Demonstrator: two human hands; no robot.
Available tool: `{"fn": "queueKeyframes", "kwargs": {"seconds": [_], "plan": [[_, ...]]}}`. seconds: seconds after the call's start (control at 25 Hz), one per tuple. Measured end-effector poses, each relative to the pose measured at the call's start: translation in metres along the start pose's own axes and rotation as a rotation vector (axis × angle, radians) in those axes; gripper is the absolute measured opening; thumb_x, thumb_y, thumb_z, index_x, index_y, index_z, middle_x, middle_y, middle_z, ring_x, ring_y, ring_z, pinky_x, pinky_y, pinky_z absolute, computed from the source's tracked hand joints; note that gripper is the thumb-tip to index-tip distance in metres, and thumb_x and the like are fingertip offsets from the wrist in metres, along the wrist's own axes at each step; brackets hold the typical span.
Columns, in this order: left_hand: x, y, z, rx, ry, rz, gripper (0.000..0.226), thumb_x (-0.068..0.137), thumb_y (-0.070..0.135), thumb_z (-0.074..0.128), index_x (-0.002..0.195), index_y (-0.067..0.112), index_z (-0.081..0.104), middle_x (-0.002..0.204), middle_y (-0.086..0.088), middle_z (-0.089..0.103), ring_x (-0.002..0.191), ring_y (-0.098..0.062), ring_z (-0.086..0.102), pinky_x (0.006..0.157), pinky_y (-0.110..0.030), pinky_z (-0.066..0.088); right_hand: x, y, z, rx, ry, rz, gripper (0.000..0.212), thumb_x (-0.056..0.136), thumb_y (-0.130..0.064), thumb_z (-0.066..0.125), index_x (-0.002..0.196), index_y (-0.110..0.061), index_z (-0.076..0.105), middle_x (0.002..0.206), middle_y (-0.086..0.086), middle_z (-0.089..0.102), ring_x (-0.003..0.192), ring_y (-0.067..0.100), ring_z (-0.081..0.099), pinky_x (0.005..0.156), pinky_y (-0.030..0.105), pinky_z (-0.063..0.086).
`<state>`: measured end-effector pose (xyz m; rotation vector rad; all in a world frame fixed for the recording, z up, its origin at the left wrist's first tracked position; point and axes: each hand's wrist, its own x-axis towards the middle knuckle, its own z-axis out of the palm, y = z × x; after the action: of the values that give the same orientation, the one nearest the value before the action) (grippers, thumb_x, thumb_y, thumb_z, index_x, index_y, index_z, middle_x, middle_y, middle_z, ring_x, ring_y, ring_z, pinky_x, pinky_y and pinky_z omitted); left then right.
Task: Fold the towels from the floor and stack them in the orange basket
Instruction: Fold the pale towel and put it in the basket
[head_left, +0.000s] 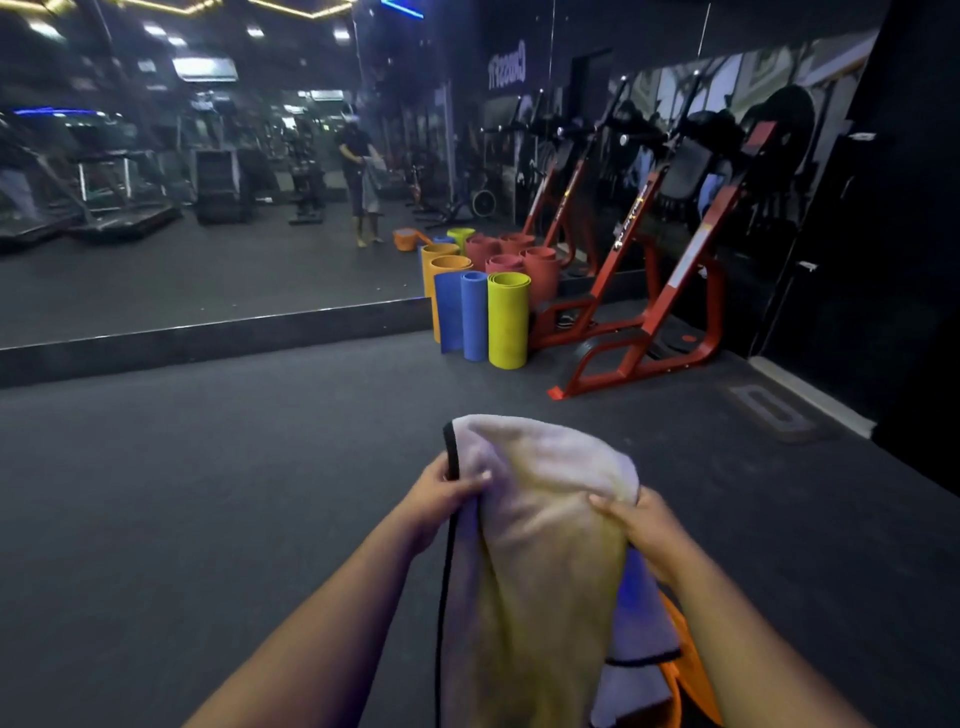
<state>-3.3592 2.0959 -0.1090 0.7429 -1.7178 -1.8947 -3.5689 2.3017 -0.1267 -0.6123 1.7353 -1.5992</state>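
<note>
- The dark gym floor (208, 493) spread bare in front of the person, ending at a low black ledge under a wall mirror (208, 182).
- Rolled exercise mats stood on end at the far edge of the floor, by the mirror's right end: a yellow mat (508, 319), a blue mat (474, 314) just beside it, an orange mat (434, 270) behind them, and several red mats (537, 270) behind those.
- A red-framed exercise machine (644, 291) stood to the right of the mats, against the dark far wall.
- The mirror showed treadmills and the person standing with a towel in hand.
- Nothing stood between the hands and the towel.
- The towel (540, 561) was pale, whitish with a yellow cast under the lighting, edged with a thin black trim that showed along its left side and at a lower right corner.
- It was held up off the floor, doubled over at the top so that a rounded fold rose above both hands while the rest hung down between the forearms.
- The left hand (447, 493) was closed around the towel's left edge near the top, with the thumb laid across the front of the cloth.
- The right hand (644, 525) gripped the right edge a little lower, its fingers curled into the fabric.
- The orange basket (693, 670) sat on the floor under the right forearm, mostly hidden behind the hanging towel, with only part of its rim showing.
</note>
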Motion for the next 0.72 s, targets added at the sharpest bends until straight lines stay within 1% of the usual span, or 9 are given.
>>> {"fn": "queueKeyframes", "kwargs": {"seconds": [0.04, 0.12, 0.2, 0.28, 0.36, 0.44, 0.52, 0.6, 0.72], "plan": [[-0.003, -0.009, -0.004, 0.192, -0.006, -0.014, 0.025, 0.091, 0.007, 0.074, 0.116, 0.007, 0.072, 0.113, -0.012, 0.076, 0.104, -0.024, 0.070, 0.090, -0.040, 0.059, 0.001, -0.005, 0.005, 0.021, 0.088, -0.047, 0.018, 0.087, -0.003, 0.074, 0.105, 0.002, 0.073, 0.099, 0.020, 0.076, 0.086, 0.027, 0.073, 0.074, 0.033, 0.060], [-0.005, -0.012, -0.010, 0.206, 0.072, 0.004, 0.018, 0.094, 0.006, 0.068, 0.111, 0.006, 0.076, 0.109, -0.015, 0.076, 0.100, -0.026, 0.070, 0.089, -0.041, 0.057, 0.001, -0.014, 0.010, 0.146, 0.179, -0.109, 0.011, 0.092, -0.005, 0.070, 0.103, -0.003, 0.072, 0.100, 0.019, 0.075, 0.086, 0.027, 0.070, 0.072, 0.032, 0.058], [-0.001, 0.000, -0.011, -0.127, 0.180, -0.005, 0.016, 0.099, 0.013, 0.064, 0.108, 0.003, 0.073, 0.106, -0.018, 0.076, 0.094, -0.026, 0.070, 0.084, -0.039, 0.056, -0.004, -0.014, 0.003, 0.283, 0.107, -0.048, 0.016, 0.093, -0.016, 0.070, 0.105, -0.005, 0.071, 0.101, 0.019, 0.076, 0.087, 0.029, 0.071, 0.072, 0.033, 0.060], [0.001, 0.006, -0.013, -0.369, 0.111, -0.031, 0.022, 0.100, 0.018, 0.065, 0.113, 0.001, 0.068, 0.107, -0.017, 0.074, 0.095, -0.025, 0.070, 0.086, -0.039, 0.058, -0.013, -0.008, -0.002, 0.057, -0.045, 0.055, 0.025, 0.089, -0.023, 0.075, 0.105, -0.004, 0.074, 0.100, 0.016, 0.077, 0.089, 0.028, 0.075, 0.070, 0.032, 0.061], [-0.006, -0.003, -0.016, -0.064, -0.030, -0.056, 0.023, 0.094, 0.012, 0.072, 0.114, 0.001, 0.066, 0.107, -0.013, 0.074, 0.098, -0.024, 0.070, 0.089, -0.040, 0.057, -0.015, -0.004, 0.000, -0.078, -0.010, 0.044, 0.021, 0.090, -0.019, 0.075, 0.104, -0.004, 0.075, 0.097, 0.016, 0.078, 0.088, 0.026, 0.076, 0.070, 0.033, 0.061], [-0.008, -0.018, -0.022, 0.364, -0.052, -0.066, 0.014, 0.088, 0.006, 0.077, 0.098, 0.001, 0.068, 0.090, -0.005, 0.071, 0.086, -0.021, 0.066, 0.074, -0.036, 0.053, -0.014, -0.004, 0.006, 0.040, 0.121, -0.009, 0.017, 0.093, -0.016, 0.072, 0.104, -0.003, 0.074, 0.096, 0.016, 0.078, 0.088, 0.027, 0.074, 0.078, 0.038, 0.060], [-0.003, -0.014, -0.024, 0.209, 0.087, -0.026, 0.013, 0.092, 0.006, 0.072, 0.103, -0.001, 0.072, 0.091, -0.007, 0.073, 0.088, -0.022, 0.064, 0.070, -0.032, 0.051, -0.016, -0.006, 0.006, 0.177, 0.142, -0.001, 0.015, 0.093, -0.015, 0.071, 0.103, -0.003, 0.074, 0.097, 0.018, 0.077, 0.089, 0.028, 0.073, 0.082, 0.040, 0.058], [0.003, 0.002, -0.021, -0.091, 0.150, -0.005, 0.017, 0.097, 0.011, 0.066, 0.112, 0.003, 0.070, 0.098, -0.006, 0.075, 0.090, -0.019, 0.067, 0.071, -0.028, 0.053, -0.019, -0.009, 0.002, 0.080, 0.064, 0.038, 0.020, 0.090, -0.014, 0.074, 0.107, -0.003, 0.073, 0.101, 0.020, 0.076, 0.089, 0.029, 0.072, 0.078, 0.037, 0.057], [0.010, 0.005, -0.018, -0.055, 0.066, -0.015, 0.029, 0.093, 0.003, 0.070, 0.119, 0.015, 0.064, 0.103, -0.001, 0.076, 0.092, -0.013, 0.071, 0.068, -0.021, 0.054, -0.014, -0.020, -0.004, 0.002, 0.143, -0.019, 0.024, 0.091, -0.010, 0.073, 0.112, 0.000, 0.071, 0.103, 0.019, 0.076, 0.086, 0.026, 0.071, 0.070, 0.031, 0.057]]}}
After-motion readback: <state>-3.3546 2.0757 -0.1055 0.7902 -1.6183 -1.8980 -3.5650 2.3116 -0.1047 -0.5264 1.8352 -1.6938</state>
